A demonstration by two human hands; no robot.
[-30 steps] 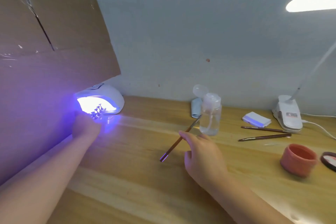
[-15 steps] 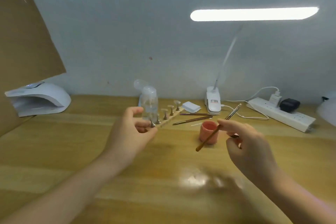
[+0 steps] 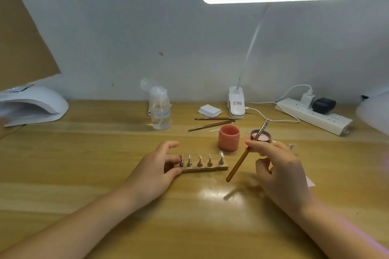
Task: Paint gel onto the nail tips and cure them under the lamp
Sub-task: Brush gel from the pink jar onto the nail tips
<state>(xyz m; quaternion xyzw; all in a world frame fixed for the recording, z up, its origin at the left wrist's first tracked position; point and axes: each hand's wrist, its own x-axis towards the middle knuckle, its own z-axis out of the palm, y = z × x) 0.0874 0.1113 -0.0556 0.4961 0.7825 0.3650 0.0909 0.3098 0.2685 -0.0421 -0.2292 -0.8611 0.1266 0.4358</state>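
Note:
A small wooden holder [image 3: 207, 168] with several nail tips on metal stands lies on the wooden desk [image 3: 84, 164] in the middle. My left hand [image 3: 155, 169] grips its left end between thumb and fingers. My right hand [image 3: 277, 166] holds a brown gel brush [image 3: 246, 151] tilted, bristles up over an open gel lid [image 3: 262, 135]. A pink gel jar [image 3: 228, 137] stands just behind the holder. The white curing lamp [image 3: 31, 105] sits at the far left, its light off.
A clear pump bottle [image 3: 160, 111], two spare brushes [image 3: 212, 122], white wipes [image 3: 210, 110], a clip desk lamp base [image 3: 236, 102] and a power strip [image 3: 313, 115] line the back. Cardboard [image 3: 23, 38] leans at the left.
The holder came out of the glowing curing lamp, was carried right and now rests on the desk in my left hand. The lamp's light went off. The brush hand moved near the jar.

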